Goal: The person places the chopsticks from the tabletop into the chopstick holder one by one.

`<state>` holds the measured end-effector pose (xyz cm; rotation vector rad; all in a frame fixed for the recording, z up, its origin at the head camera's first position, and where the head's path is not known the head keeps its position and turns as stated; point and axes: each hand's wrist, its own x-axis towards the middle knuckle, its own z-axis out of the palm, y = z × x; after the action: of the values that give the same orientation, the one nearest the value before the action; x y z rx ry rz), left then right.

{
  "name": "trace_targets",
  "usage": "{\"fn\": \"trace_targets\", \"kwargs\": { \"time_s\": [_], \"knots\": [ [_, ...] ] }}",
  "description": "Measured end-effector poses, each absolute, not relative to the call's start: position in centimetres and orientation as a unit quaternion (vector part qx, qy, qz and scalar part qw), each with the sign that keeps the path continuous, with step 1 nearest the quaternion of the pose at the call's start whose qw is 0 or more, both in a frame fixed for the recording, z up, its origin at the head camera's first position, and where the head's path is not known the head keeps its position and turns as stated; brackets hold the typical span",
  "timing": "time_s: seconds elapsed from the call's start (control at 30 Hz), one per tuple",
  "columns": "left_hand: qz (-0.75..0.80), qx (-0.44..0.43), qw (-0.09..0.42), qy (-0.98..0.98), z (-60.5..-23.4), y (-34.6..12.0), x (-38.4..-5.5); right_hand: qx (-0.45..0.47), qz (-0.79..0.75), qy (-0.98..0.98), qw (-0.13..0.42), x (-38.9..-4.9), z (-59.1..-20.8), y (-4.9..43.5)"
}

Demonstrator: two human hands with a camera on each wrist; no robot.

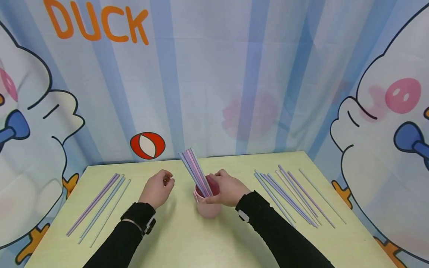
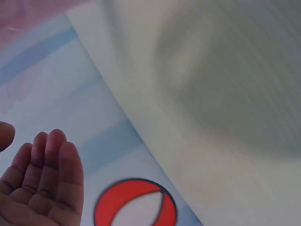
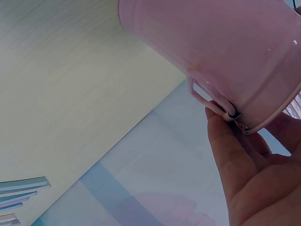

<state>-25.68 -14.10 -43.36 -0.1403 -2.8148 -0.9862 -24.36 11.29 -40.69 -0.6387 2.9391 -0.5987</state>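
Observation:
Near the middle of the table stands a small pink metal pail (image 1: 209, 211) with a side handle (image 3: 207, 96). A bundle of thin purple, blue and pink straws (image 1: 194, 169) leans out of it towards the left. My right hand (image 1: 229, 188) grips the pail's rim on the right side, and in the right wrist view its fingertips (image 3: 218, 127) pinch at the rim and handle. To the left of the pail, apart from it, my left hand (image 1: 157, 189) hovers over the table with loosely bent fingers and nothing in it.
Several purple, blue and greenish straws (image 1: 100, 208) lie on the pale yellow table (image 1: 181, 245) at the left. Another spread of straws (image 1: 291, 193) lies at the right. A blue striped cloth (image 1: 207, 74) with cartoon ducks hangs behind and beside the table.

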Motion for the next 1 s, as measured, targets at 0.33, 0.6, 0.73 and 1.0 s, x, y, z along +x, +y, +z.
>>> {"fn": "trace_targets", "kwargs": {
  "time_s": [0.33,0.6,0.73,1.0],
  "knots": [
    [-0.201,-0.024,0.083,-0.976,-46.5,-21.8,-26.3,-0.216,-0.197,0.955,0.038,-24.2,-40.3,11.3],
    [-0.162,0.048,0.061,-0.984,-47.6,-25.2,-25.7,-0.214,-0.197,0.956,0.039,-24.1,-40.3,11.4],
    [-0.152,0.062,0.044,-0.985,-48.0,-25.9,-25.4,-0.211,-0.202,0.955,0.042,-24.1,-40.3,11.3],
    [-0.130,0.055,0.024,-0.990,-48.4,-26.5,-25.2,-0.211,-0.203,0.955,0.045,-24.2,-40.4,11.3]
  ]
}}
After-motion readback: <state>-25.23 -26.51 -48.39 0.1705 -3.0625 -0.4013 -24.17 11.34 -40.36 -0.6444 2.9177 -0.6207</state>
